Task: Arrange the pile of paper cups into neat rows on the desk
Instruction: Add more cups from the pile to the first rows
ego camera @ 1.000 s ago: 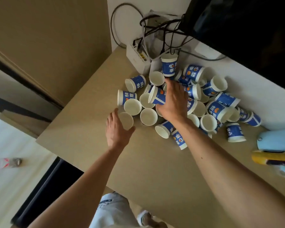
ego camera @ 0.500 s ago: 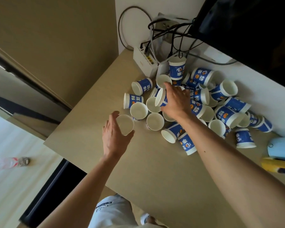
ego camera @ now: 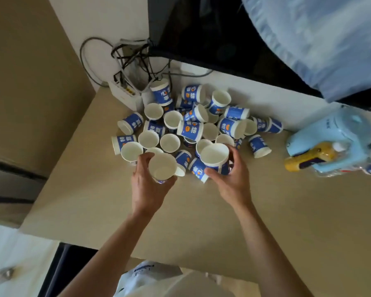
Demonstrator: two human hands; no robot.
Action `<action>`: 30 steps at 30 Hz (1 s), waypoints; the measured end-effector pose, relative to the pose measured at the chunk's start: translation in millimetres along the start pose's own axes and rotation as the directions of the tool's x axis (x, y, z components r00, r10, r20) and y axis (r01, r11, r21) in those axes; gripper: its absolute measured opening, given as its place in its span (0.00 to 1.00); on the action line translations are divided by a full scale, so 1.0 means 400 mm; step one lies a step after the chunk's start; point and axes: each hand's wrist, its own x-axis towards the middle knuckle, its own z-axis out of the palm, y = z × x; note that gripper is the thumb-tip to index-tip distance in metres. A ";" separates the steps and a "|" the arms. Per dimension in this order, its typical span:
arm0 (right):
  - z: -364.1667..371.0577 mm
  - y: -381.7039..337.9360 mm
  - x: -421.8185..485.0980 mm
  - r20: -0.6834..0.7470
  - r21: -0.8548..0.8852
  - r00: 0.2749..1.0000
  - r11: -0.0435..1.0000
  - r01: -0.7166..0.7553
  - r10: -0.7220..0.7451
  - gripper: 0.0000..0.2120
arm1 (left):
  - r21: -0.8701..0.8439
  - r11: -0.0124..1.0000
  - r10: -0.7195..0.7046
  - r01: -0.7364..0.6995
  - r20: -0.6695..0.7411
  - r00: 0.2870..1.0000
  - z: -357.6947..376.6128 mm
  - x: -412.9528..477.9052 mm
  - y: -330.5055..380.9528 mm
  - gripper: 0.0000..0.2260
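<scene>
My left hand (ego camera: 146, 187) grips one paper cup (ego camera: 162, 167), fingers curled round its wall, mouth facing up. My right hand (ego camera: 232, 182) grips a second cup (ego camera: 215, 157) the same way. Both cups sit at the near edge of the pile (ego camera: 193, 125), which lies jumbled on the bench (ego camera: 90, 196) by the wall. Some cups stand upright; others lie sideways.

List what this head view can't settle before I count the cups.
Head view, pile of cups: lower cups are covered by upper ones, so no full count.
Head view, cup in the left hand: one cup or a nested stack, since the hand covers its wall.
Head view, right edge: the light blue thing and yellow thing are blurred and partly cut off.
</scene>
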 end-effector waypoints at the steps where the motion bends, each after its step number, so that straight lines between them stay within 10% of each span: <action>1: -0.037 0.013 -0.029 -0.040 0.042 0.999 0.999 -0.024 0.025 0.31 | -0.012 1.000 0.025 -0.025 0.020 0.999 0.023 -0.014 0.030 0.33; 30: -1.111 0.445 -0.631 -0.609 0.341 0.748 0.939 -0.053 0.263 0.29 | -0.246 0.954 0.263 -0.174 0.402 0.877 0.833 -0.855 0.673 0.31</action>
